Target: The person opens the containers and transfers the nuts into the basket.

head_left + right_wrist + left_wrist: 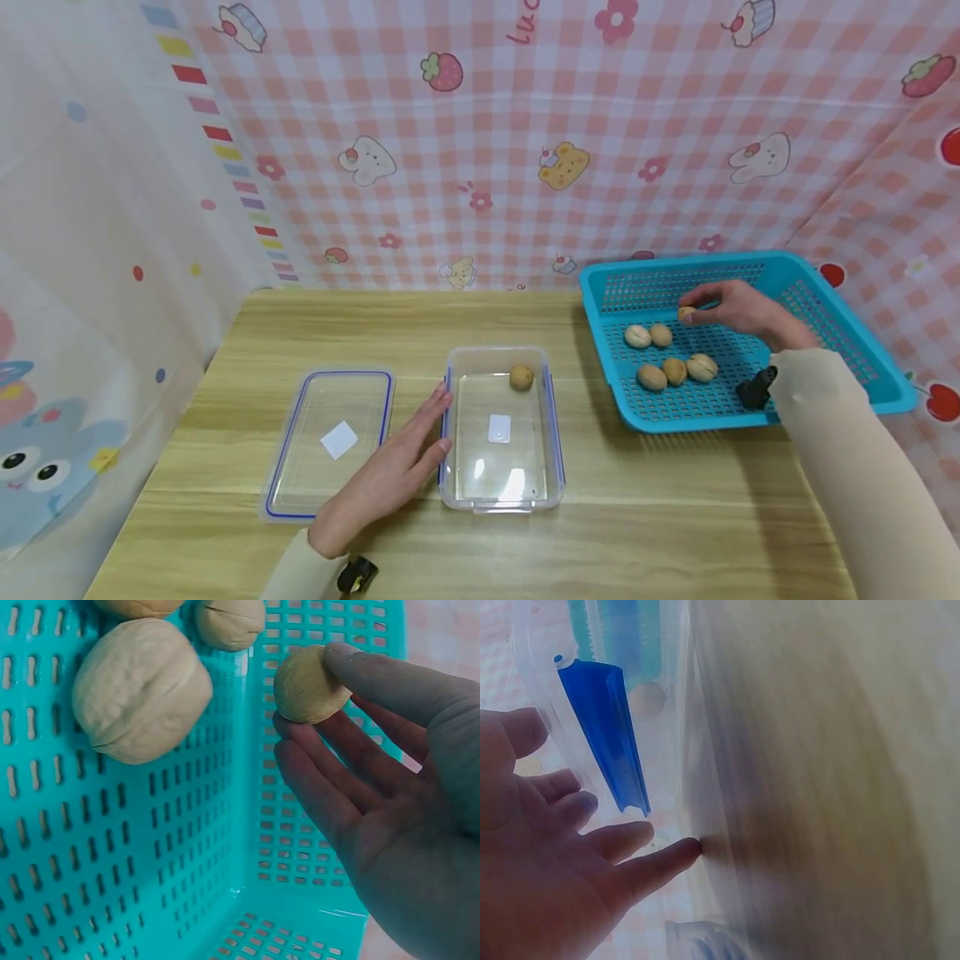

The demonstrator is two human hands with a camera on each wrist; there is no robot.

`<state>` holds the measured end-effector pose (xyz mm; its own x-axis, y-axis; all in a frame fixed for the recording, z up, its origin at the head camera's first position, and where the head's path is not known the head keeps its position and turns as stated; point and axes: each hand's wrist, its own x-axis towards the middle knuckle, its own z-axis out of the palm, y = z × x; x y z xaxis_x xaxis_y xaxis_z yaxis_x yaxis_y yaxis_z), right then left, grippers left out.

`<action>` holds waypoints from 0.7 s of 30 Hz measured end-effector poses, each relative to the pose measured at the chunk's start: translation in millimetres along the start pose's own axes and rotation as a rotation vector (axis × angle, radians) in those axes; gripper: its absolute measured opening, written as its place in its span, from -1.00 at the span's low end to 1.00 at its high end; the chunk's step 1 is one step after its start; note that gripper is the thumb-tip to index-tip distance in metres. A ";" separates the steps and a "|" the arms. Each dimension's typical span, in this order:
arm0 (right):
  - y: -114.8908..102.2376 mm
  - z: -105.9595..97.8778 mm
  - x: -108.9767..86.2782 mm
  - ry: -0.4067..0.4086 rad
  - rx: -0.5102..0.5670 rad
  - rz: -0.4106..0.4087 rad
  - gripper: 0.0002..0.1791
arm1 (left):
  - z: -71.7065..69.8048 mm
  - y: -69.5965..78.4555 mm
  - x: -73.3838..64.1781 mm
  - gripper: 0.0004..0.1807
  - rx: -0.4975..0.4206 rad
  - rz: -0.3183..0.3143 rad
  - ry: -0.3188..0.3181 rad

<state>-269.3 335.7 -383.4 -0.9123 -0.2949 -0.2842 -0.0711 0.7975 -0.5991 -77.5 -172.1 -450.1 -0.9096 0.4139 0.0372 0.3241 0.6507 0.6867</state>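
Observation:
Between thumb and fingertips my right hand (738, 312) pinches a walnut (309, 686), held just above the floor of the blue basket (630, 408). Several other walnuts (702, 367) lie in that basket, to the left of and below the hand. My left hand (393, 471) rests with fingers extended against the left side of a clear plastic box (501, 492). One walnut (521, 377) sits in the box's far right corner. In the left wrist view, a blue locking flap (604, 727) on the box's side is near the fingertips.
A clear lid (330, 400) with a blue seal lies flat to the left of the box, partly beside the left forearm. The wooden table (645, 508) meets a checked cloth backdrop (480, 133) at its far edge. Small dark cameras (756, 389) are strapped at both wrists.

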 end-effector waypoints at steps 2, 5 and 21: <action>1.4 2.3 1.6 -0.012 0.003 0.005 -0.45 | 0.0 0.0 0.0 -0.33 0.002 -0.002 0.001; 3.5 5.6 3.4 -0.029 -0.001 0.008 -0.47 | 0.0 0.3 0.0 -0.33 0.007 -0.001 0.002; 9.5 11.1 9.7 -0.078 -0.073 -0.046 -0.51 | 0.3 -0.1 -0.8 -0.33 0.011 0.006 0.008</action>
<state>-274.4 334.6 -400.1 -0.8735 -0.3699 -0.3165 -0.1443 0.8176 -0.5575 -76.7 -172.2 -450.4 -0.9096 0.4128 0.0473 0.3327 0.6554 0.6781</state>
